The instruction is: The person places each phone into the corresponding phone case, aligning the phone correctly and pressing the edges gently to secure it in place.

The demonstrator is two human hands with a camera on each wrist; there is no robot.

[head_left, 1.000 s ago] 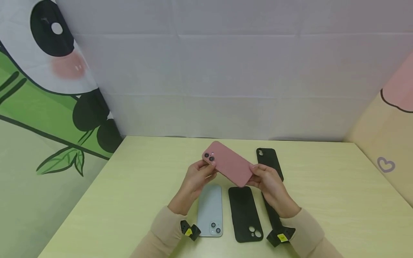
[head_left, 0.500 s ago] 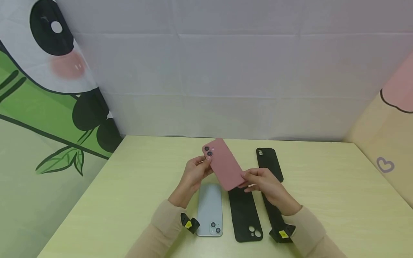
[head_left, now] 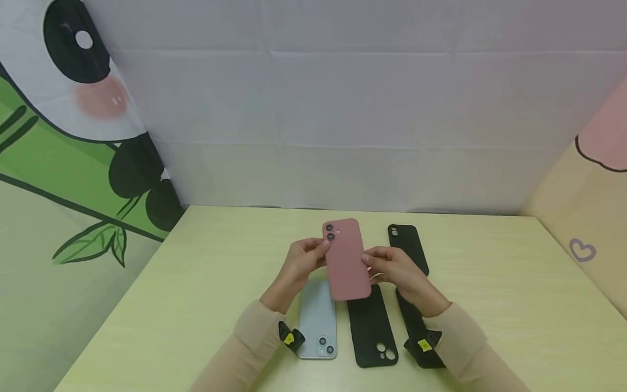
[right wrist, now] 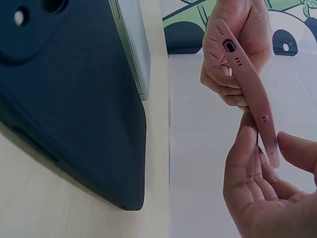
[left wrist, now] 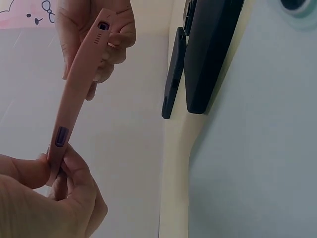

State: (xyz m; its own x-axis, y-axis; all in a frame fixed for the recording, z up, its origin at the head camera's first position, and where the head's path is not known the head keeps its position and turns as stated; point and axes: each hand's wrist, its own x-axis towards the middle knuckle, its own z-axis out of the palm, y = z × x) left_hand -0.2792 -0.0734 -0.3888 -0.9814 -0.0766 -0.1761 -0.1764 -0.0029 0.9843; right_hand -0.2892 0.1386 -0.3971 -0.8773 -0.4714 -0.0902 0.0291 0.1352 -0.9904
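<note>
Largest elements first; all places are given relative to the pink-cased phone (head_left: 346,267). Beyond it hangs the pale backdrop (head_left: 313,109); beneath it, lower down, spreads the light wooden bench (head_left: 514,305). Two beige sleeves (head_left: 245,348) come up from the near side, one to its left and one to its right. The phone itself is raised clear of the wood, between my two hands, back toward me. My left hand (head_left: 305,261) pinches its left long edge, near the camera end, thumb on the back and fingers behind. My right hand (head_left: 397,269) pinches its right long edge, about midway down, thumb at the rim and fingers curled behind. Nearer me than the phone, to its left, lies a pale blue phone (head_left: 317,321). Also nearer me, a black case (head_left: 369,332) passes under its lower edge in the head view, and farther right a dark slab (head_left: 413,321) is partly hidden by my right arm. To its right lies a second black case (head_left: 409,247). Smallest, on the pink-cased phone: two dark lenses (head_left: 330,232) at its upper left corner, and a slot (right wrist: 229,46) in its end.
</note>
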